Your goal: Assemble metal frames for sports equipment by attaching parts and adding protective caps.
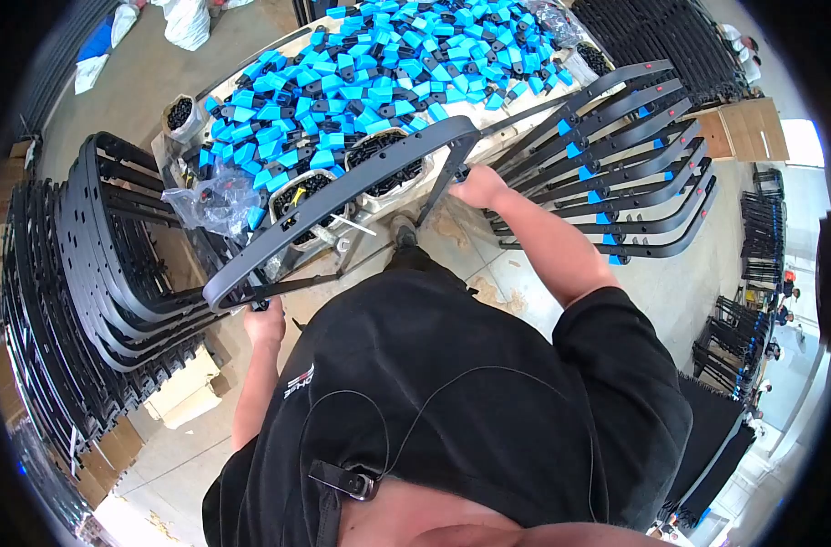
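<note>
A black metal U-shaped frame (333,208) is held up in front of my body, slanting from lower left to upper right. My left hand (266,321) is closed around its lower left end. My right hand (479,189) grips its right side, just below the bent corner. Parts of my fingers are hidden by the tubing. Just beyond the frame, a table bears a large heap of blue and black plastic pieces (370,77). White sacks of small black parts (304,190) stand at the table's near edge, partly covered by the frame.
Similar black frames (115,246) are stacked at the left. At the right, several frames with blue pieces (616,196) stand in a row. Clear plastic wrap (217,202) lies by the table's left corner. Cardboard (186,387) lies on the floor. Other people are far off at the right.
</note>
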`<state>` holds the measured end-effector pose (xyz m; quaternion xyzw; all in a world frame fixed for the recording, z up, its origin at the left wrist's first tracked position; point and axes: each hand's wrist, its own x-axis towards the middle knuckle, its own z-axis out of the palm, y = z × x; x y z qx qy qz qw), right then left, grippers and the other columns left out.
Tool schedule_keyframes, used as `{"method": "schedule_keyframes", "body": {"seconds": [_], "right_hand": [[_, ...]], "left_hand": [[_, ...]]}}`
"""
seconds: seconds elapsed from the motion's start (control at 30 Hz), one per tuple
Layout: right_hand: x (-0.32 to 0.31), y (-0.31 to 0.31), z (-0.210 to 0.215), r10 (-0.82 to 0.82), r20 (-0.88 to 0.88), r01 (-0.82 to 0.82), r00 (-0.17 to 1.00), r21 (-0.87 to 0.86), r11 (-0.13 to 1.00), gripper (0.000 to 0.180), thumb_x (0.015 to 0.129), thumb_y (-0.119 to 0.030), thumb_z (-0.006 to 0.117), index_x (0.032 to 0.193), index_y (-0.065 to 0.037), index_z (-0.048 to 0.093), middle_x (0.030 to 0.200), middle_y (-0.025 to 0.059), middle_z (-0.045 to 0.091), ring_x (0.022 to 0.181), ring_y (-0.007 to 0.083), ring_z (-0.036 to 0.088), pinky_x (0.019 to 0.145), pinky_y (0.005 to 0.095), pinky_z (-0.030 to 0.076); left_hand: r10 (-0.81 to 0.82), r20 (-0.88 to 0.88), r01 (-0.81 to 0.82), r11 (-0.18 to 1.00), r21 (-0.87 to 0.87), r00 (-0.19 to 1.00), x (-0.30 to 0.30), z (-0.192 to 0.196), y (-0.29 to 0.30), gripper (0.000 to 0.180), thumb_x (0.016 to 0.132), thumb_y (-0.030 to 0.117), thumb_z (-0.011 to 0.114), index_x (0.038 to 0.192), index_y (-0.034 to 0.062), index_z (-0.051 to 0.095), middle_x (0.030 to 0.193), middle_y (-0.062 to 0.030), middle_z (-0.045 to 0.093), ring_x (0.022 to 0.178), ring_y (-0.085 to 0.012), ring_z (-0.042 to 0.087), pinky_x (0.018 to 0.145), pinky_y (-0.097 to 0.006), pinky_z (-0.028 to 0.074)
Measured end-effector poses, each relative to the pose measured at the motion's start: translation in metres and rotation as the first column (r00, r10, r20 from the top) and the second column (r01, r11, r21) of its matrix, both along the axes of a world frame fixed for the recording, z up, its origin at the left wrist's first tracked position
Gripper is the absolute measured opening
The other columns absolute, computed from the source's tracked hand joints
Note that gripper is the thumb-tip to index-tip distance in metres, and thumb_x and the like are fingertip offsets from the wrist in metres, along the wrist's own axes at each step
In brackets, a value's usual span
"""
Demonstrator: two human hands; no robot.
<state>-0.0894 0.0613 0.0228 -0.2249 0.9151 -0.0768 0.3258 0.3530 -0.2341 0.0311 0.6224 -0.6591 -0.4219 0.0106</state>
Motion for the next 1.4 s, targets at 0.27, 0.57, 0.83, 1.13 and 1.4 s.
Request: {"method": "schedule_keyframes", "body": {"seconds": [0.27,0.57,0.83,1.13,1.4], "right_hand": [[0.035,-0.006,-0.016,-0.28,0.769,0.808,0.574,-0.476,0.348,0.021,0.079,-0.008,0.081,0.08,-0.009,0.059,0.067,0.0002,0.056,0.055,0.0096,0.051,0.049,0.0284,0.035],[0.023,-0.01,0.038,-0.448,0.743,0.744,0.496,-0.098,0.661,0.022,0.077,-0.014,0.08,0.069,-0.011,0.059,0.061,-0.0021,0.049,0.048,0.0089,0.042,0.044,0.0275,0.029],[0.027,0.025,-0.006,0.09,0.984,0.915,0.156,-0.178,0.362,0.026,0.094,-0.026,0.07,0.103,-0.005,0.059,0.081,0.0012,0.055,0.059,0.01,0.044,0.046,0.0239,0.031],[0.028,0.011,0.032,-0.125,0.982,0.949,0.138,-0.095,0.302,0.031,0.095,-0.032,0.071,0.105,-0.005,0.06,0.078,0.0014,0.055,0.055,0.0083,0.041,0.045,0.0231,0.029],[0.012,-0.005,0.076,-0.438,0.881,0.852,0.176,0.087,0.516,0.025,0.093,-0.026,0.073,0.092,-0.012,0.053,0.067,-0.0004,0.049,0.047,0.0061,0.039,0.039,0.0199,0.027]], "left_hand": [[0.483,-0.542,-0.405,0.875,0.266,0.688,0.005,-0.059,0.011,0.021,0.084,-0.002,0.063,0.093,0.0102,0.049,0.066,-0.0023,0.054,0.05,-0.0153,0.053,0.044,-0.03,0.044],[0.531,-0.072,-0.439,0.763,0.475,0.845,0.012,-0.028,0.003,0.017,0.082,0.005,0.062,0.068,0.0083,0.054,0.058,-0.0027,0.05,0.038,-0.0129,0.043,0.034,-0.028,0.027],[0.584,-0.551,-0.048,0.71,0.702,0.596,0.032,-0.03,0.009,0.017,0.084,0.018,0.074,0.086,0.0115,0.059,0.074,-0.0019,0.057,0.064,-0.0143,0.056,0.049,-0.027,0.04],[0.771,-0.134,-0.174,0.304,0.937,0.623,0.033,0.004,-0.008,0.02,0.085,0.021,0.076,0.08,0.0153,0.057,0.061,0.0051,0.045,0.046,-0.009,0.039,0.041,-0.023,0.03],[0.808,0.068,-0.32,0.154,0.935,0.585,0.025,0.043,-0.012,0.031,0.088,0.028,0.076,0.081,0.0074,0.055,0.063,0.0022,0.047,0.042,-0.0049,0.034,0.037,-0.018,0.023]]}}
